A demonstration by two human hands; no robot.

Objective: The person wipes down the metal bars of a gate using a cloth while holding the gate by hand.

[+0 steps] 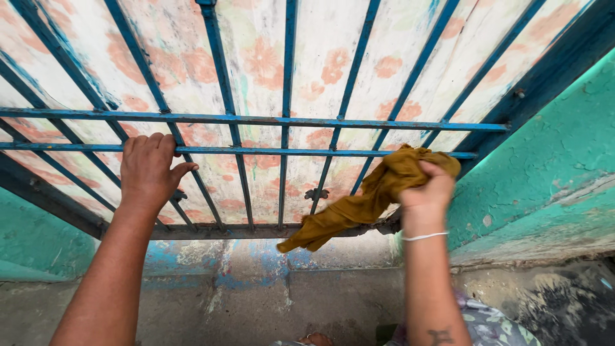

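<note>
Against blue window bars (282, 120), left hand (148, 172) fingers grip one; right hand (428, 191) fingers clutch mustard cloth (359, 205).

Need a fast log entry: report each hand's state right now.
Left hand: closed around a blue metal grille bar.
Right hand: closed, holding a crumpled mustard-yellow cloth.
</note>
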